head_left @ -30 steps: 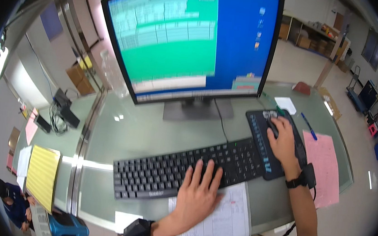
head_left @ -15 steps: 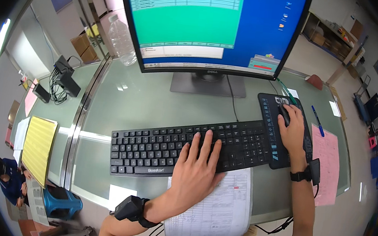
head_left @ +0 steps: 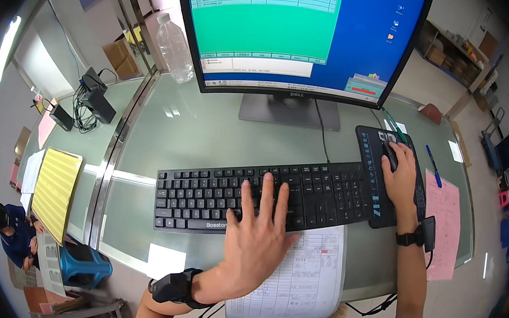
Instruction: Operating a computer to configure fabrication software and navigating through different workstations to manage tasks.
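My left hand (head_left: pixel 256 239) lies with spread fingers over the right-middle keys of a black keyboard (head_left: pixel 192 201). Its fingertips reach the upper key rows; whether a key is pressed cannot be seen. My right hand (head_left: pixel 402 178) is curved round a black mouse (head_left: pixel 389 155) on a dark mouse pad (head_left: pixel 382 215) with printed marks. Beneath the left hand and the keyboard's front edge is a printed form sheet (head_left: pixel 309 287) with ruled tables. Behind the keyboard, a monitor (head_left: pixel 267 31) shows a green window with table rows on a blue background.
A plastic bottle (head_left: pixel 175 50) stands left of the monitor. Right of the pad are a blue pen (head_left: pixel 434 166) and pink sheets (head_left: pixel 440 232). A yellow sheet (head_left: pixel 55 189) and cabled black boxes (head_left: pixel 98 105) are at left. A person (head_left: pixel 14 234) in dark blue holds papers at lower left.
My left hand has shifted a little left along the keyboard, its fingers more upright. My right hand remains on the mouse. The whole view has moved slightly.
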Motion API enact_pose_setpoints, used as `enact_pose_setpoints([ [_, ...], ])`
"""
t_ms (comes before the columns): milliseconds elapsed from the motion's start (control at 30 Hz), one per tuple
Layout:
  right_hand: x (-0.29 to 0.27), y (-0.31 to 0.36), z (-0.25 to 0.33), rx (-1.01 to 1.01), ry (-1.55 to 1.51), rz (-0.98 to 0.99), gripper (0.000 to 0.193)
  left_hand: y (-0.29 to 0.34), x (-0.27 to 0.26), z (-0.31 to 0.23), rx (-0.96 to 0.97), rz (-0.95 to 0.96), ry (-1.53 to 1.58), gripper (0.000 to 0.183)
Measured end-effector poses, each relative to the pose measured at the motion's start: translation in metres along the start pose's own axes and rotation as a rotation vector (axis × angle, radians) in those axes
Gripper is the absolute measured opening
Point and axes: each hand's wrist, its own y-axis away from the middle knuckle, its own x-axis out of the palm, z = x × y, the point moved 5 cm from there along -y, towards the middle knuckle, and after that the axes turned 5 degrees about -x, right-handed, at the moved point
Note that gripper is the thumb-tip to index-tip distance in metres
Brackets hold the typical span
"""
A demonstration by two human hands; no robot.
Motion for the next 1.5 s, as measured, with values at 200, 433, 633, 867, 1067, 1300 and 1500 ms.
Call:
enact_pose_setpoints([
  [200,0.000,-0.002,-0.003,-0.017,-0.024,-0.020,0.039,-0.001,0.009,-0.009,0.160,-0.102,0.039,0.085],
  [433,-0.003,0.006,0.003,-0.006,-0.037,-0.030,0.041,-0.005,0.007,-0.014,0.216,-0.165,0.093,0.077],
  [633,-0.010,0.004,0.009,0.028,-0.030,-0.038,0.039,-0.013,0.028,-0.022,0.352,-0.157,0.252,0.066],
  [867,-0.011,0.003,0.010,-0.001,-0.034,-0.064,0.038,-0.017,0.030,-0.020,0.361,-0.139,0.305,0.059],
  [1067,-0.008,0.004,0.009,-0.005,-0.021,-0.052,0.039,-0.016,0.029,-0.022,0.379,-0.131,0.326,0.054],
  [1300,-0.010,0.004,0.011,-0.005,-0.033,-0.051,0.039,-0.015,0.028,-0.023,0.379,-0.137,0.319,0.054],
  [1500,-0.010,0.004,0.010,-0.011,-0.027,-0.044,0.040,-0.014,0.028,-0.023,0.384,-0.135,0.310,0.055],
])
